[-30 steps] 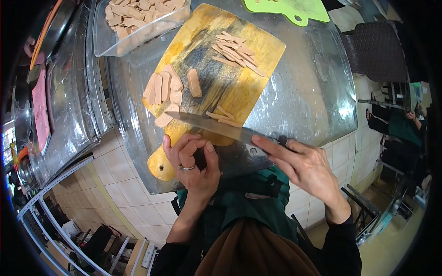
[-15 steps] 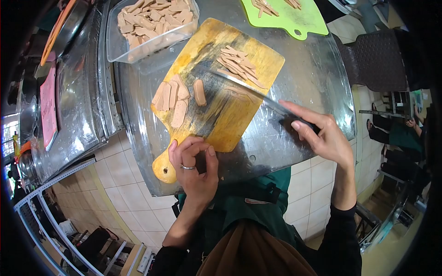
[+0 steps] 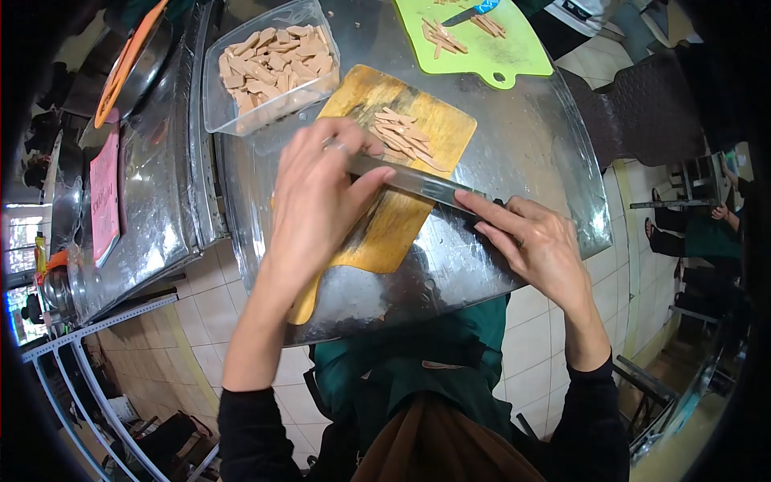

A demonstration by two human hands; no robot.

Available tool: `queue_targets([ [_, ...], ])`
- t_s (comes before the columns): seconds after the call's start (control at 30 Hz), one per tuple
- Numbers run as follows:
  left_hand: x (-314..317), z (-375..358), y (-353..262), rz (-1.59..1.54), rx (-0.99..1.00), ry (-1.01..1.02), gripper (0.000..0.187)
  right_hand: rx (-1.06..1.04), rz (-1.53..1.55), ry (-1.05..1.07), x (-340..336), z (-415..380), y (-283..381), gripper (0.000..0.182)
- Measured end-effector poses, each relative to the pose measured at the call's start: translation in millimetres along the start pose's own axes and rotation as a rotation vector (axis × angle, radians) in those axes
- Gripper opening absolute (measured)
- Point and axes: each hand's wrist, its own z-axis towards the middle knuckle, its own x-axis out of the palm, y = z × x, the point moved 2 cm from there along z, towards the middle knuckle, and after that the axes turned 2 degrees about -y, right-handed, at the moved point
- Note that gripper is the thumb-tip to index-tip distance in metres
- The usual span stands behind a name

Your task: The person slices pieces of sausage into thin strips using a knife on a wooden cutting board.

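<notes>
My right hand grips the handle of a kitchen knife, its index finger stretched along the blade. The blade slants over a wooden cutting board with its flat side showing. At the tip end, my left hand has thumb and fingers closed around the blade; a ring shows on one finger. Beyond the blade lies a small pile of thin pinkish-brown strips. My left hand and forearm hide the left part of the board, where slices lay earlier.
A clear plastic tub of similar pieces stands at the far left. A green cutting board with strips and a small blue-handled knife lies at the far right. A pink book rests on the left counter. Another person's hand shows far right.
My left hand has left the board's handle end and moved up to the blade's tip. The knife has come slightly down and left, its flat side now turned up.
</notes>
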Motion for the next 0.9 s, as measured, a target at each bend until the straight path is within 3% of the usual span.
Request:
queue_targets([
  [0.1, 12, 25, 15, 0.048, 0.093, 0.223, 0.028, -0.030, -0.046, -0.043, -4, -4, 5, 0.043],
  [0.2, 23, 41, 30, 0.118, 0.222, 0.241, 0.026, -0.023, -0.079, -0.043, -9, -9, 6, 0.043],
  [0.3, 17, 54, 46, 0.124, 0.091, 0.253, 0.023, 0.067, 0.068, 0.026, -16, -23, -2, 0.041],
  [0.4, -4, 51, 55, 0.092, -0.177, 0.344, 0.023, 0.104, 0.327, 0.040, -11, -40, -12, 0.039],
  [0.57, -17, 30, 76, 0.107, -0.143, 0.513, 0.039, 0.179, 0.364, 0.118, -8, -51, -14, 0.037],
  [0.67, -13, 19, 67, 0.279, 0.023, 0.443, 0.041, 0.235, 0.328, 0.074, -8, -46, -15, 0.037],
  [0.83, -2, 7, 48, 0.312, 0.089, 0.397, 0.031, 0.313, 0.384, 0.107, -1, -40, -12, 0.036],
  [0.9, 3, 0, 42, 0.263, 0.024, 0.380, 0.029, 0.300, 0.437, 0.092, 6, -42, -9, 0.036],
])
